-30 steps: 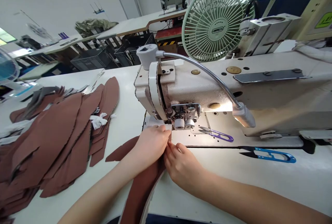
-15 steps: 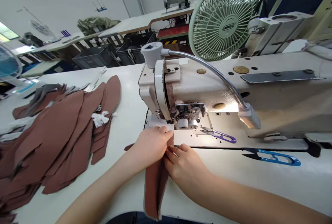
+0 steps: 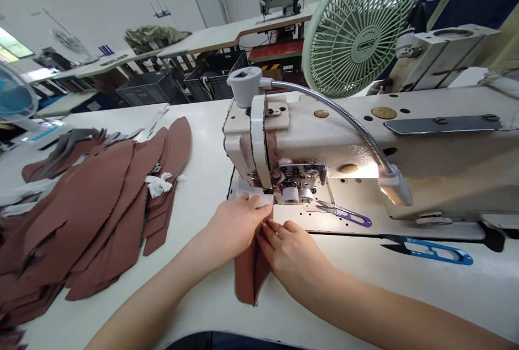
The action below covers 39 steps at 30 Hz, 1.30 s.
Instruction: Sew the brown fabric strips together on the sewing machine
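Observation:
A folded reddish-brown fabric piece (image 3: 246, 277) lies under the needle area of the white sewing machine (image 3: 251, 145), its loose end pointing toward me. My left hand (image 3: 239, 226) rests over the fabric just in front of the presser foot, thumb and fingers pinching it; a whitish strip (image 3: 247, 190) shows beyond the fingers. Close beside it, my right hand (image 3: 287, 255) grips the fabric's right edge with bent fingers. The needle itself is hidden. The machine's lamp (image 3: 395, 185) lights the bed from the right.
Purple thread snips (image 3: 351, 216) lie on the machine bed, blue thread snips (image 3: 438, 251) on the tabletop at right. A large pile of brown cut pieces (image 3: 89, 209) with white scraps (image 3: 159, 184) covers the left side. A green fan (image 3: 360, 31) stands behind the machine.
The fabric has moved forward, away from me, under the machine; its near end now lies closer to my hands. My right hand has shifted slightly forward. The view has shifted a little.

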Available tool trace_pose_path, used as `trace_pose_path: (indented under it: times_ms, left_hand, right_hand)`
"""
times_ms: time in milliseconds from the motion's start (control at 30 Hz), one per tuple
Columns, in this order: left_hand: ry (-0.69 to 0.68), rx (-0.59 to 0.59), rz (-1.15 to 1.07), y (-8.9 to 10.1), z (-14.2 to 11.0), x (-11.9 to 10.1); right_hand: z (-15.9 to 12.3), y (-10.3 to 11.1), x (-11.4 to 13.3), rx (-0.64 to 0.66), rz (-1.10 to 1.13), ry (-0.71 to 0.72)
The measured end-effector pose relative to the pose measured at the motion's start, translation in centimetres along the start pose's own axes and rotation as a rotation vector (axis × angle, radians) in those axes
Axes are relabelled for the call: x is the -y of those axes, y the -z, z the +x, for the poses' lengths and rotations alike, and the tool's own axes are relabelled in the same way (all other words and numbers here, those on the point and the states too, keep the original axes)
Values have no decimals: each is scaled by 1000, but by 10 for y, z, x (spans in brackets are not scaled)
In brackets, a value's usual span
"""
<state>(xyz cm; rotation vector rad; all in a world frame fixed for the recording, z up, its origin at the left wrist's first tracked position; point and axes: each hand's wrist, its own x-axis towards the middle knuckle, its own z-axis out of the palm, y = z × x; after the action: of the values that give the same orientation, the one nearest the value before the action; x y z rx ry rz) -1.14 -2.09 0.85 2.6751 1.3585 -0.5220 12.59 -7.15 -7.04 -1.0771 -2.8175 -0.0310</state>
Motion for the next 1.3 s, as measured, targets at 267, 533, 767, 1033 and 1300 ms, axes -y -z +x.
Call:
trace_pose_path:
  times_ms: [267,533,767,1033,1300]
  left_hand:
    - [46,51,-24,-1,6,2]
    - [0,-34,-72,-3,11,8]
    - [1,2,-59,-10,21,6]
    - [-34,-103,-81,-15,23,8]
    - [7,-10,-75,-18,31,4]
  right_hand:
    - [2,0,-14,-38,-82,27]
    - [3,-10,-18,-100,-95,56]
    - [0,-5,-15,-40,-122,51]
    - [4,-15,-9,-90,-130,1]
    - [2,-26,5,-184,-141,-12]
